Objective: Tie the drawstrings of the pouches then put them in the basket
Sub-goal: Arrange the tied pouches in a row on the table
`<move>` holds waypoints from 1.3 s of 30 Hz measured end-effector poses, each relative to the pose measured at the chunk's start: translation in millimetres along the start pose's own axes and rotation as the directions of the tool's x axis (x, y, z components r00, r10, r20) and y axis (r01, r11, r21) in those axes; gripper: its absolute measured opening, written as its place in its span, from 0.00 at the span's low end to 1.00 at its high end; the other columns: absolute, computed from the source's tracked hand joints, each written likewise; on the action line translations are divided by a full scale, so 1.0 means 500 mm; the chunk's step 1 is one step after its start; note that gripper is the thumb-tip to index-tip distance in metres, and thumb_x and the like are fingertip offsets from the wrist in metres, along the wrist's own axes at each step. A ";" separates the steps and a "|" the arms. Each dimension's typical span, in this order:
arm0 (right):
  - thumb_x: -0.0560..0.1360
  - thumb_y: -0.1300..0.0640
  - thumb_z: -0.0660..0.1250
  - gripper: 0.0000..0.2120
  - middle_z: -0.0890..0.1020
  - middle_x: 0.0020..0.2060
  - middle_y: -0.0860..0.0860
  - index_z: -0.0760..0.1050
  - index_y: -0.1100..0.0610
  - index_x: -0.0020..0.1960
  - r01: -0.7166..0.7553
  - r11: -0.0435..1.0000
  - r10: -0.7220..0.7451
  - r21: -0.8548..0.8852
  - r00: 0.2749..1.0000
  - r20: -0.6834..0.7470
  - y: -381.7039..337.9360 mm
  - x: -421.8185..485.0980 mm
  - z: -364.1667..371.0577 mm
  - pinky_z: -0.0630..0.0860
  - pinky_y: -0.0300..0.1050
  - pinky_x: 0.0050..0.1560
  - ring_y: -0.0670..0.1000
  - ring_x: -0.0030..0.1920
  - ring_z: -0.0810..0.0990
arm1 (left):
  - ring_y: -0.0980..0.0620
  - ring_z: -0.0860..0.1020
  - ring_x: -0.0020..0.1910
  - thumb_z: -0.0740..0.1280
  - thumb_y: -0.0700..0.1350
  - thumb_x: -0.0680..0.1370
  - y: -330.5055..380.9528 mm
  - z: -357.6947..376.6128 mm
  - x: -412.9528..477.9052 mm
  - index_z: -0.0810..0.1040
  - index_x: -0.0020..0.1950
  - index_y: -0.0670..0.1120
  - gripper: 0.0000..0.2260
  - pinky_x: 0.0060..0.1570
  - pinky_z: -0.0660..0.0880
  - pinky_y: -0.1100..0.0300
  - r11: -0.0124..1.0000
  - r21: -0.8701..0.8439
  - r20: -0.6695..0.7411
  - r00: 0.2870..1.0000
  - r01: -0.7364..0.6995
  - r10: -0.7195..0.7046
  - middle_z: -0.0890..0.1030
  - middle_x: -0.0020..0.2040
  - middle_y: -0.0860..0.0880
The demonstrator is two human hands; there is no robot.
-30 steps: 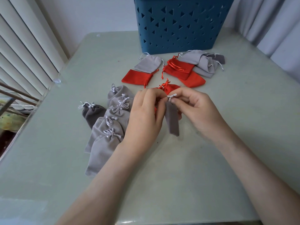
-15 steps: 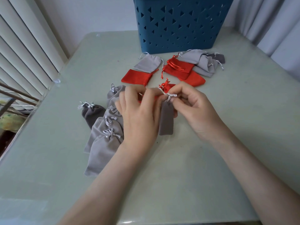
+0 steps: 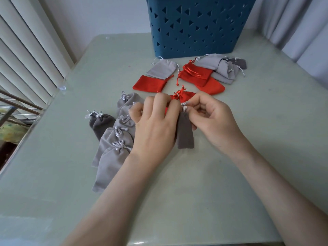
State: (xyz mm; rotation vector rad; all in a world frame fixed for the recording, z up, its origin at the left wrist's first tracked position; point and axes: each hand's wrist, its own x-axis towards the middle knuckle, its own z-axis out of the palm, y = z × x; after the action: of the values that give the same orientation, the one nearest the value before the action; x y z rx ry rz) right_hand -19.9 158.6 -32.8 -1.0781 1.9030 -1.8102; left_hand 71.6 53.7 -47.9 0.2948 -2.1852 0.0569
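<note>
Hands meet above the middle of the pale green counter (image 3: 177, 183), working at the neck of a small dark grey pouch (image 3: 185, 134) that hangs between them. Whether its bottom edge touches the surface, I cannot tell. The left hand (image 3: 154, 128) has its fingers (image 3: 160, 102) curled and pinches the pouch's top from the left. The right hand (image 3: 214, 121) pinches the silvery drawstring (image 3: 184, 107) at the gathered neck between thumb and fingertips.

Just behind the hands lies a cinched red pouch (image 3: 187, 95). Left of the left hand, a row of light grey pouches (image 3: 113, 153) lies overlapping, necks gathered, with two darker tied pouches (image 3: 102, 124) beside it, nearer the counter's left edge.

Farther back, close in front of the blue basket (image 3: 198, 27), lie flat pouches. A flat light grey pouch (image 3: 162, 68) overlaps a flat red pouch (image 3: 149, 85). To the right are stacked red pouches (image 3: 197, 73) and a grey heap (image 3: 221, 68). The basket stands at the counter's far edge, its wall pierced with triangular holes. White blinds (image 3: 26, 50) hang on the left, pale curtains (image 3: 292, 23) on the right.
</note>
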 end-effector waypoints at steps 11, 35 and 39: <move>0.74 0.65 0.65 0.05 0.77 0.31 0.48 0.75 0.58 0.40 -0.010 0.983 -0.016 -0.181 0.990 -0.142 0.002 0.008 -0.019 0.68 0.34 0.36 0.43 0.32 0.72 | 0.47 0.63 0.42 0.58 0.41 0.79 0.005 0.011 0.005 0.72 0.41 0.38 0.10 0.44 0.60 0.54 0.969 -0.232 0.004 0.996 0.083 -0.084 0.70 0.43 0.40; 0.78 0.66 0.60 0.08 0.81 0.40 0.55 0.74 0.60 0.56 -0.263 0.961 0.225 0.088 0.925 0.306 -0.101 0.013 0.128 0.75 0.38 0.38 0.48 0.38 0.79 | 0.52 0.69 0.32 0.67 0.56 0.75 -0.196 -0.171 -0.002 0.69 0.39 0.43 0.17 0.28 0.60 0.64 0.602 -0.102 0.397 0.587 0.792 -0.706 0.71 0.32 0.50; 0.78 0.66 0.60 0.08 0.82 0.42 0.55 0.74 0.58 0.55 -0.268 0.964 0.251 0.008 0.915 0.315 -0.086 0.010 0.147 0.75 0.37 0.38 0.50 0.40 0.79 | 0.44 0.74 0.43 0.66 0.54 0.77 -0.229 -0.141 -0.031 0.69 0.47 0.40 0.17 0.34 0.62 0.57 0.538 -0.011 0.479 0.476 0.843 -0.737 0.73 0.38 0.48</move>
State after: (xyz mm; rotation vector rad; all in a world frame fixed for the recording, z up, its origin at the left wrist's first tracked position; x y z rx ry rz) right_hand 39.5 105.6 -2.7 -0.9733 1.7090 -1.4394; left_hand 162.7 -44.0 -26.5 1.2767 -2.2016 -0.8982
